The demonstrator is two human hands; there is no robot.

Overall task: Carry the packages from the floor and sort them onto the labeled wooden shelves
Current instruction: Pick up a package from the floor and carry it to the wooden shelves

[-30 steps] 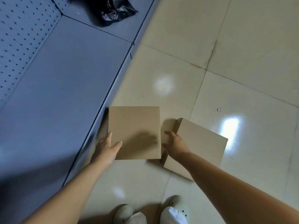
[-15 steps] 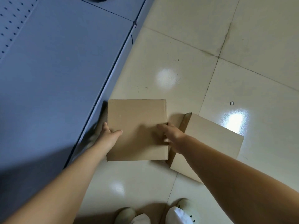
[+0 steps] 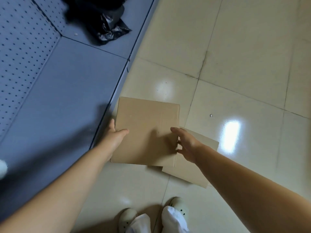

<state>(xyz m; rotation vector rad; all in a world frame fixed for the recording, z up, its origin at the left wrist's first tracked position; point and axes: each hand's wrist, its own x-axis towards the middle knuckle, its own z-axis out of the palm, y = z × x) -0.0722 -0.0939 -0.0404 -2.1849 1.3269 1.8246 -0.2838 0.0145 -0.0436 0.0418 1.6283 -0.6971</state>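
Observation:
A flat brown cardboard package (image 3: 146,128) is held between both hands above the tiled floor. My left hand (image 3: 114,135) grips its left edge, thumb on top. My right hand (image 3: 186,145) grips its right edge, thumb on top and fingers under it. A second brown cardboard package (image 3: 190,170) lies flat on the floor below and to the right, partly hidden under the first one and my right forearm.
A low blue-grey metal shelf (image 3: 67,101) with a perforated back panel (image 3: 21,52) runs along the left. A crumpled black plastic bag (image 3: 104,21) lies at its far end. Glossy cream floor tiles (image 3: 244,73) stretch to the right. My white shoes (image 3: 178,209) are at the bottom.
My right hand left the second package and closed on the first package's right edge. The first package has come up off the floor and now overlaps the second one.

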